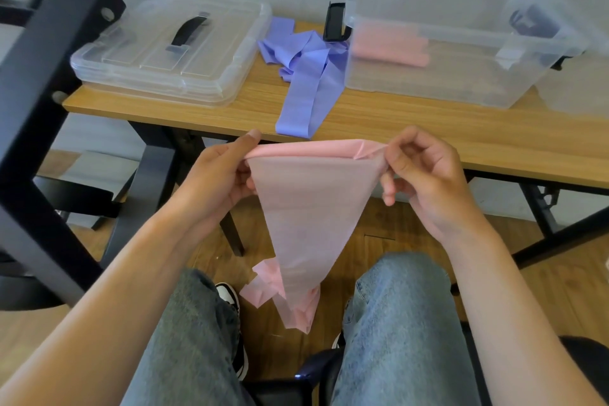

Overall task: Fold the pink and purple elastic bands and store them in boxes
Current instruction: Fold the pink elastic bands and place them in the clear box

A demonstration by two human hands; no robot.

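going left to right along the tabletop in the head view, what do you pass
clear box lid with black handle → loose purple elastic band → black latch clip → clear storage box holding folded pink bands

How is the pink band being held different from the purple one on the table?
The pink band is stretched between the left hand and right hand, hanging over the lap; the purple band lies loose and crumpled on the table, untouched. Pink looks pale and slightly see-through; purple looks solid. Both are wide, flat strips, not yet boxed.
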